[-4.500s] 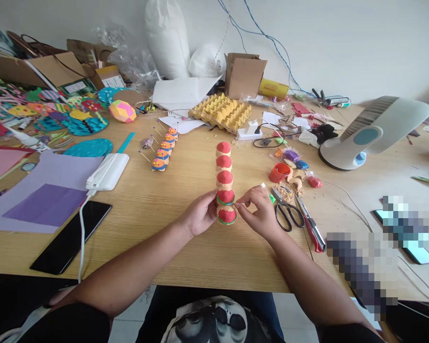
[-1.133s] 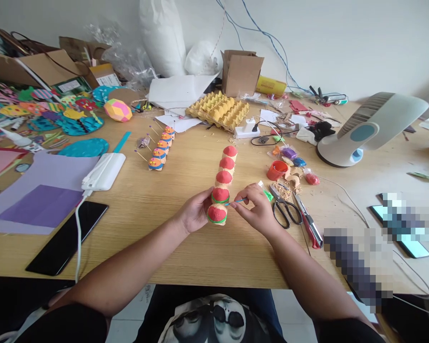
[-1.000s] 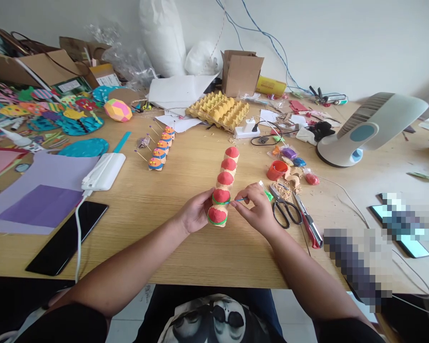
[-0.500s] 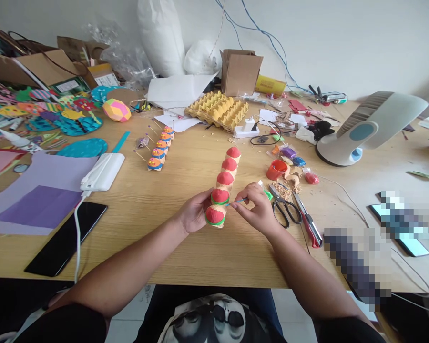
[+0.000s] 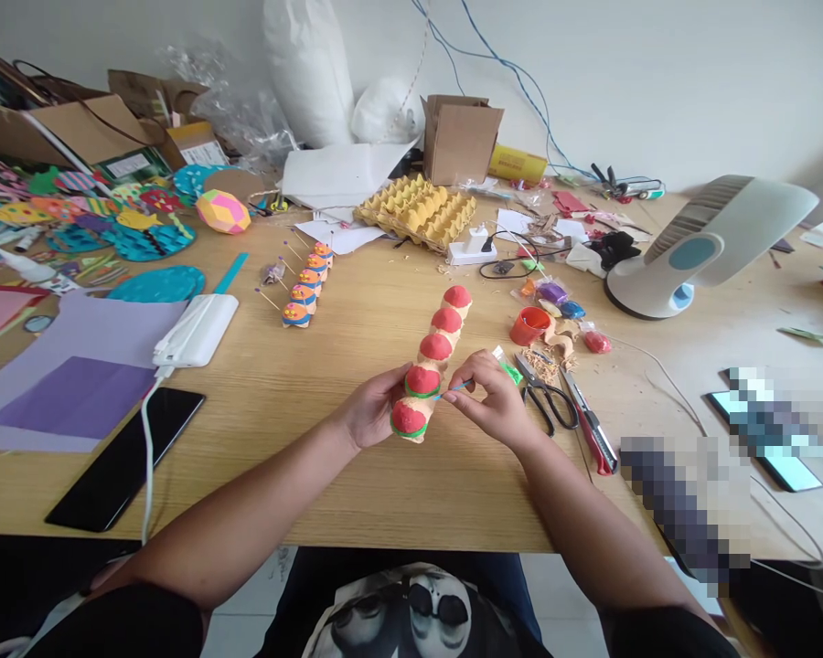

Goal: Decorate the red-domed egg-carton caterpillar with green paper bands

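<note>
A strip of egg-carton bumps with red tops lies on the wooden table, slanting away to the right. The two nearest bumps carry green bands. My left hand grips the near end of the strip from the left. My right hand pinches a thin blue-green strand against the second bump.
Black-handled scissors and a red cutter lie right of my hand, by an orange cup. A smaller decorated carton strip, a white power bank, a black phone, a yellow egg tray and a white fan stand around.
The strip's far end has swung to the right and the near end has shifted slightly left. Both hands keep their hold, the right one still pinching the strand at the second bump.
</note>
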A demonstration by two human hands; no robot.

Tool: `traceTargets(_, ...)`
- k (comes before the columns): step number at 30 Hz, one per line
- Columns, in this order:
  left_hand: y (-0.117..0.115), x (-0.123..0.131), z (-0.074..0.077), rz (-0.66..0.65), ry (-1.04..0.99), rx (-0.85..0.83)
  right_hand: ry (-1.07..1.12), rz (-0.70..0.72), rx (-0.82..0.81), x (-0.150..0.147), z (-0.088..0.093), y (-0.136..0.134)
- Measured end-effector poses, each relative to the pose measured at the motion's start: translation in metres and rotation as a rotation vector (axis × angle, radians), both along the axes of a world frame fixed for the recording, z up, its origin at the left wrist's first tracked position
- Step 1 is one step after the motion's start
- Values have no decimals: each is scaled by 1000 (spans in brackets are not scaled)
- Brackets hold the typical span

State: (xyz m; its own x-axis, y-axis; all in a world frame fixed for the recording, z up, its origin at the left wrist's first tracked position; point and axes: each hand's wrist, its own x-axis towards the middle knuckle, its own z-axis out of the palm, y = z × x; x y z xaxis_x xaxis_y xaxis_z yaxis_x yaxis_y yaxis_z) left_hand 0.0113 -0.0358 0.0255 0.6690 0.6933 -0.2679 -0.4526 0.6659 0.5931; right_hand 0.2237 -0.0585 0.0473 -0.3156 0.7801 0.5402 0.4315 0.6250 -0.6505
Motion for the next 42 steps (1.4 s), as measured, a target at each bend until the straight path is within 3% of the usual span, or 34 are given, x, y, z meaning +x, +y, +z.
traceTargets(18,0,0,-4,41,119,54,-10,34,31,4,3,4)
traceTargets(25,-1,2,-7,92,52,22,-78,-116,126,-2,-4,0)
traceTargets(42,-4,8,-4,216,1,-26,-85,-173,150,-7,-6,-6)
